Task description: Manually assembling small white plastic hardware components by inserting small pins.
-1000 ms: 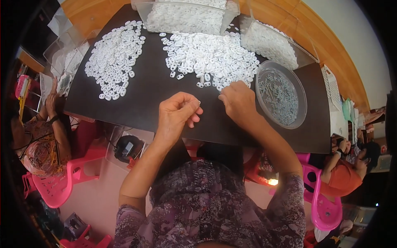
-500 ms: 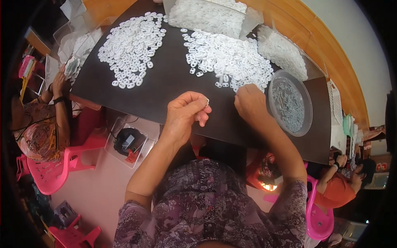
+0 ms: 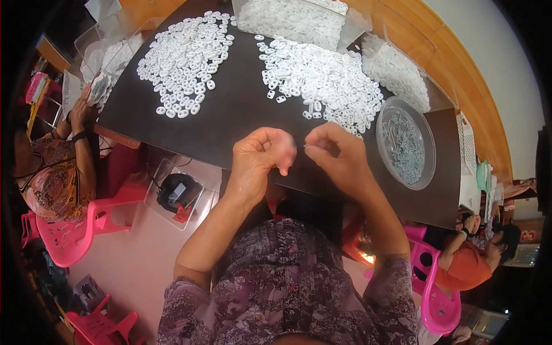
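1. Far left: a co-worker's hand (image 3: 80, 109) rests at the counter (image 3: 241, 115) edge on a clear bag of small parts (image 3: 103, 86). Not the wearer's.
2. Below the counter's left edge: a clear plastic box (image 3: 178, 192) on the floor holds a black device with a red part; likely parked there to keep the work surface free.
3. Left pile of white plastic rings (image 3: 187, 57) is spread flat on the dark top. The dark surface gives contrast, and the loose spread makes single pieces easy to pick.
4. Left hand (image 3: 259, 158) is raised just above the counter's near edge, fingers curled into a pinch grip. Whatever it pinches is too small to identify; can't tell if it's a ring.
5. Right hand (image 3: 333, 152) faces it, fingertips nearly touching the left's, also pinched; contents hidden. Hands meet close to the body, probably for fine mating work.
6. Right pile of white rings (image 3: 325, 83) sits directly ahead of the hands, near.
7. Clear tub (image 3: 293, 17) at the far edge is full of white rings; bulk stock, by the look.
8. Clear bag of white parts (image 3: 397, 72) lies to its right.
9. Round clear dish (image 3: 405, 144) beside the right hand holds small grey metal pieces, within easy reach.
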Tool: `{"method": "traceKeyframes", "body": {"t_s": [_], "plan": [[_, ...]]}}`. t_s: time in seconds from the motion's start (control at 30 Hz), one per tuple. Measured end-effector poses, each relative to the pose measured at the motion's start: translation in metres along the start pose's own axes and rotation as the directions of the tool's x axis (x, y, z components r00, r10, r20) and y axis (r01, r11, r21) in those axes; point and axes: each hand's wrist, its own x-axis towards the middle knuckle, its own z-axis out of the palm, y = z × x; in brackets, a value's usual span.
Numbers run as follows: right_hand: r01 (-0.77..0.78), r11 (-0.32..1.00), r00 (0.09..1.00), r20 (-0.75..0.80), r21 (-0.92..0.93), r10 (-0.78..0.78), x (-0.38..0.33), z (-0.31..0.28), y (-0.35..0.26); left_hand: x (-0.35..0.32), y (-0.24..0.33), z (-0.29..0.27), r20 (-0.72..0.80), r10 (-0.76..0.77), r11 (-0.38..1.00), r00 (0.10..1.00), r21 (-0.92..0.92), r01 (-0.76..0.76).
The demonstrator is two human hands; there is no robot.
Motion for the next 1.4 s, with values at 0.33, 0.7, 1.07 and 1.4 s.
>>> {"method": "traceKeyframes", "body": {"t_s": [0.33, 0.7, 1.07, 1.4], "plan": [[-0.029, 0.994, 0.992, 0.124, 0.108, 0.016, 0.006, 0.010, -0.010, -0.008, 0.001, -0.002, 0.024, 0.075, 0.995, 0.997, 0.071, -0.076], [-0.082, 0.983, 0.988, 0.147, 0.166, 0.058, 0.008, 0.013, -0.016, -0.012, 0.005, -0.005, 0.023, 0.082, 0.993, 0.996, 0.088, -0.084], [-0.104, 0.975, 0.984, 0.161, 0.196, 0.072, 0.009, 0.017, -0.012, -0.016, 0.003, -0.005, 0.037, 0.125, 0.979, 0.991, 0.158, -0.129], [-0.159, 0.928, 0.986, 0.101, 0.338, 0.132, 0.007, 0.033, 0.005, -0.014, -0.011, -0.005, -0.071, 0.253, 0.901, 0.965, 0.380, -0.208]]}}
